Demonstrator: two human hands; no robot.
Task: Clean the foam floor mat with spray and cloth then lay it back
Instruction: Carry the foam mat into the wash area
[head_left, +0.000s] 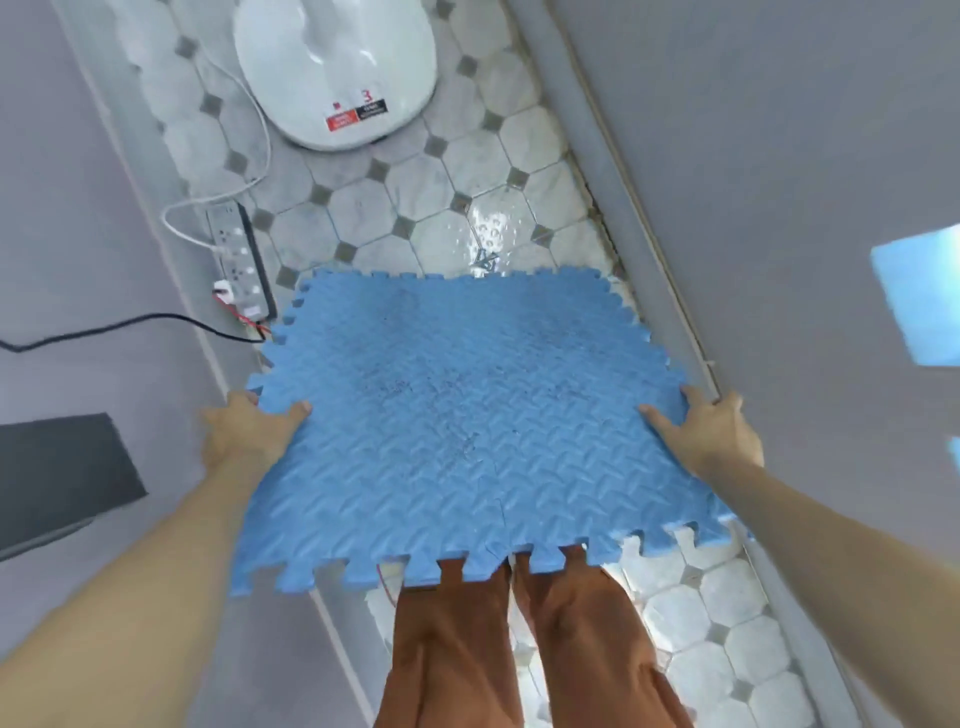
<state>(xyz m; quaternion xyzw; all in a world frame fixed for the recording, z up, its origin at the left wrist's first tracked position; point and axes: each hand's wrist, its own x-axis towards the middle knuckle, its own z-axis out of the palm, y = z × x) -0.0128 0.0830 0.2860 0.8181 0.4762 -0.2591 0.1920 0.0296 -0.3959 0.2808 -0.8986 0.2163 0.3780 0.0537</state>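
The blue foam mat is held above the tiled floor; the left hand grips its left edge; the right hand grips its right edge

Both bare arms reach forward and down. The left hand grips the left edge of the foam mat, thumb on top, fingers beneath. The right hand clasps the right edge likewise. Legs in rust-brown trousers stand below.
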